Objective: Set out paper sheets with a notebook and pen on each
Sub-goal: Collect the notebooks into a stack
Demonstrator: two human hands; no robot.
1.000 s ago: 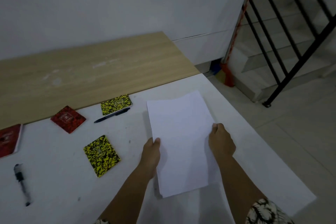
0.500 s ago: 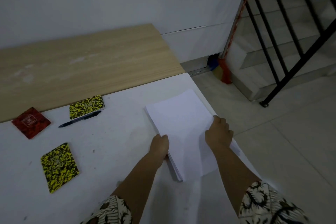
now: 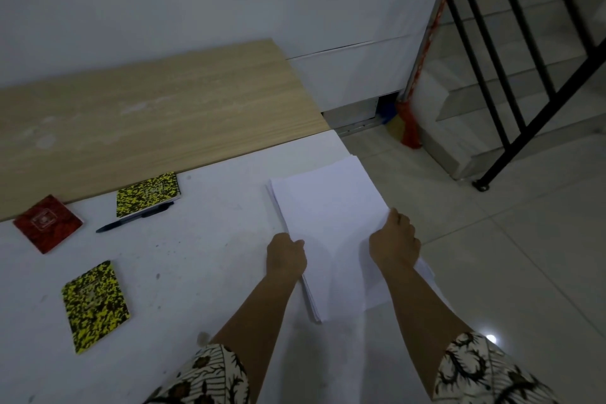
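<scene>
Left hand: the left hand (image 3: pixel 286 255) grips the near-left edge of the stack of white paper sheets (image 3: pixel 331 223), fingers curled onto its top.
Right hand: the right hand (image 3: pixel 395 241) is closed on the stack's right edge, fingertips pinching the top sheets.
Paper: the whole stack lies at the right end of the white desk (image 3: pixel 203 272), one corner close to the desk's edge; no single sheet is laid out anywhere I can see.
Notebooks: a yellow-and-black speckled notebook (image 3: pixel 95 305) lies well left of the hands; a second yellow-and-black speckled notebook (image 3: pixel 148 194) sits farther back, by the pale wooden board (image 3: pixel 147 111); a red patterned notebook (image 3: pixel 47 222) lies at the far left.
Pen: one dark pen (image 3: pixel 135 221) lies just in front of the far yellow notebook, touching or nearly so.
Done: by my reckoning, nothing yet; the supplies are only gathered loose on the bare desk.
Left: separating sheets, spreading them out, then placing a notebook and pen on each. Only one pen shows for three notebooks.
</scene>
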